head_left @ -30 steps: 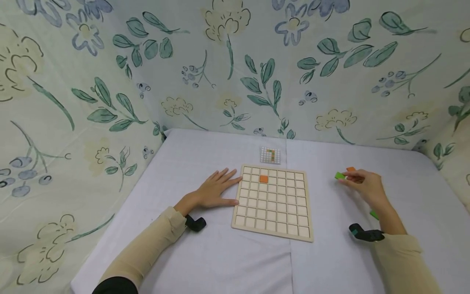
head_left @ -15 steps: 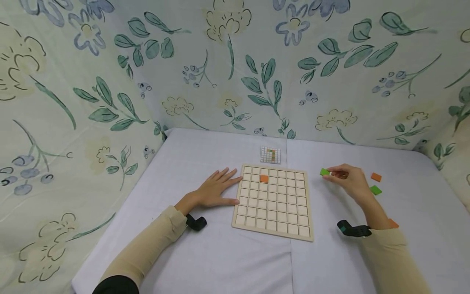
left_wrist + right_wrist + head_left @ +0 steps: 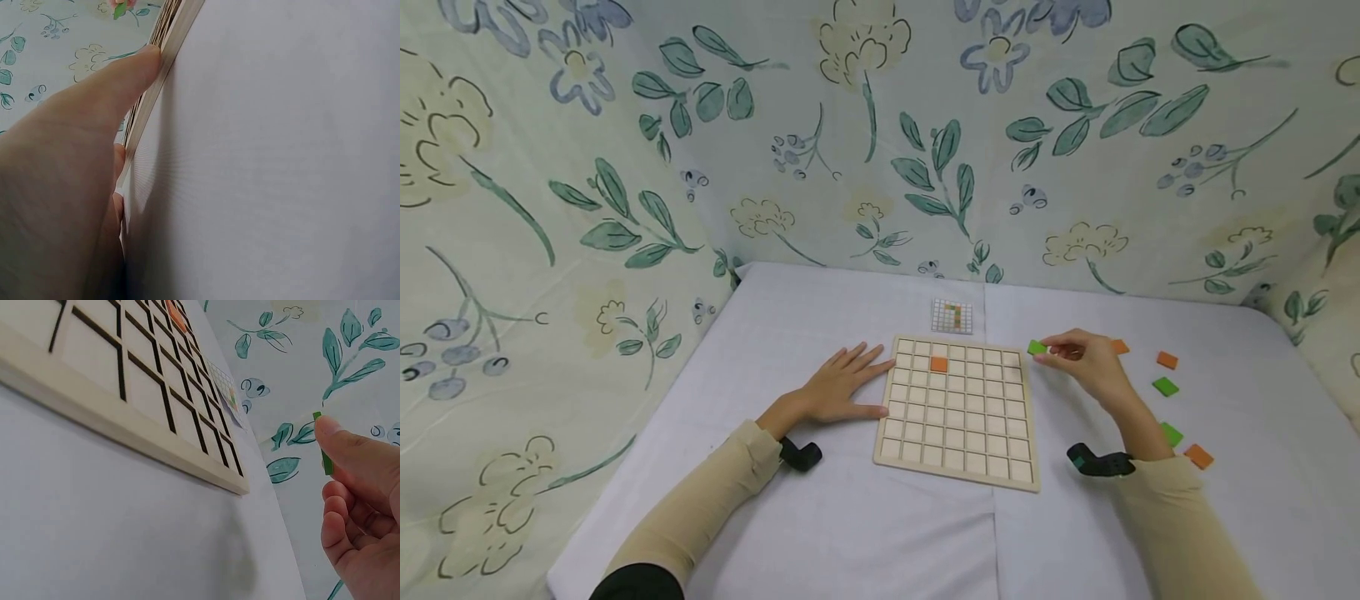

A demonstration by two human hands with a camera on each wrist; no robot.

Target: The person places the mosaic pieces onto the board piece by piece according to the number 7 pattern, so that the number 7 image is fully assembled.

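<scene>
A wooden grid board [image 3: 958, 461] lies on the white table, with one orange tile [image 3: 938, 364] seated in its second row. My left hand [image 3: 838, 390] lies flat beside the board's left edge, its thumb against the board edge [image 3: 164, 65]. My right hand [image 3: 1078, 358] pinches a green tile [image 3: 1037, 347] just past the board's far right corner, above the table. In the right wrist view the green tile [image 3: 324, 445] stands edge-on between thumb and fingers, with the board [image 3: 156, 434] to its left.
A small pattern card [image 3: 952, 317] lies behind the board. Loose orange tiles [image 3: 1167, 360] and green tiles [image 3: 1165, 386] are scattered on the table to the right. Floral cloth walls close in the back and both sides.
My right hand has carried the green tile leftward from the loose tiles to the board's far right corner. The left hand has stayed put.
</scene>
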